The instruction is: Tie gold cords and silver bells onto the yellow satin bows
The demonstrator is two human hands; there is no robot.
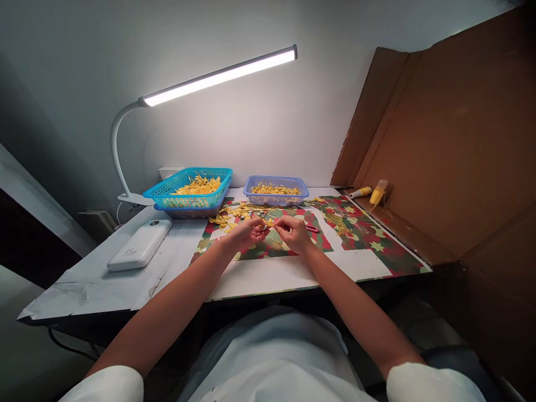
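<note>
Over the patterned sheet, my left hand (248,233) is closed in a pinch on a small yellow ribbon piece (269,222). A small shiny bit shows by its fingertips, too small to name. Close beside it, the fingers of my right hand (293,232) are pinched together at the other side of the same ribbon piece. Just right of the right hand lies a pink-handled tool (312,228), partly hidden. Behind the hands are loose yellow ribbon pieces (240,211) and a few small silvery bits. Thin gold cords (340,223) lie to the right.
A turquoise basket (188,200) of yellow pieces sits on a blue one at back left. A purple-blue basket (276,199) holds gold pieces. A white power bank (140,245), lit lamp (221,75), yellow-capped bottle (378,192) and cardboard wall (444,128) surround the table.
</note>
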